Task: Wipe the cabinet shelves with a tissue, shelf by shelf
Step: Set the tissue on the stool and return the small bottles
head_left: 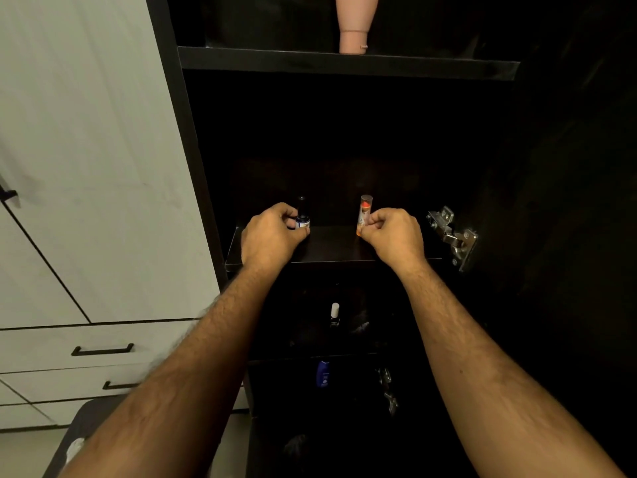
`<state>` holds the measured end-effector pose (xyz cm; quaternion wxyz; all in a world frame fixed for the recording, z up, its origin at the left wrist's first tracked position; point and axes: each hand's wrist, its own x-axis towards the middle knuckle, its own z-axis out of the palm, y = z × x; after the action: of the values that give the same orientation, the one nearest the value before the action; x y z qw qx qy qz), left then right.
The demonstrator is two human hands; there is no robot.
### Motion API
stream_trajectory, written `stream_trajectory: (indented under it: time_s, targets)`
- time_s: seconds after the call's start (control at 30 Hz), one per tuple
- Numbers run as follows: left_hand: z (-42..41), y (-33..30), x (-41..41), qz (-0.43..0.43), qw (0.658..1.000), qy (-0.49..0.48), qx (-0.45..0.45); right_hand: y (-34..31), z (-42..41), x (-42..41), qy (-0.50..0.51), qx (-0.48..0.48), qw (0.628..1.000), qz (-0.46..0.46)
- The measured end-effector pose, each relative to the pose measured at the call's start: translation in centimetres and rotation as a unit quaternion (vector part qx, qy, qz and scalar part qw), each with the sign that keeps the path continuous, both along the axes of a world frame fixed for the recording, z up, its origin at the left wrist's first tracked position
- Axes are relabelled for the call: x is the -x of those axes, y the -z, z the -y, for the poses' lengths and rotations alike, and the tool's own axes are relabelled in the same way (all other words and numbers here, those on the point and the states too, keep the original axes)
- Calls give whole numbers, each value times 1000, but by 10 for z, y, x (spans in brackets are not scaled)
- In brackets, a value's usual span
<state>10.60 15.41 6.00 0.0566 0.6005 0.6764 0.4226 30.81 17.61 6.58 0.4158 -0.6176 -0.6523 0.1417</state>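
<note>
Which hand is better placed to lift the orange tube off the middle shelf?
Right. The right hand already pinches the orange tube; the left hand grips the dark bottle at the shelf's other side.

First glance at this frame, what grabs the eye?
Two bare forearms reach into a dark cabinet. The left hand grips a small dark bottle with a blue label, the right hand an orange tube with a clear cap, both on the middle black shelf. A shiny metal hinge glints right.
</note>
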Motion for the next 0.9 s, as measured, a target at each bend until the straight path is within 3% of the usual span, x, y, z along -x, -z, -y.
stream_trajectory:
  time_s: [0.4, 0.53, 0.63, 0.77, 0.9]
  targets:
    - [10, -9, 6, 34, 999, 28, 23, -6, 4, -9, -17, 28, 999, 4]
    - [37, -10, -1, 73, 993, 23, -86, -8, 20, -17, 5, -34, 999, -25]
    - [66, 1, -17, 136, 975, 66, -163, -3, 49, -18, 2, -121, 985, -121]
    - [85, 50, -28, 194, 971, 107, -86, 39, 76, -10, -25, -109, 972, -206]
    - [80, 101, -21, 196, 974, 109, 36, 94, 68, -6, -24, 1, 984, -176]
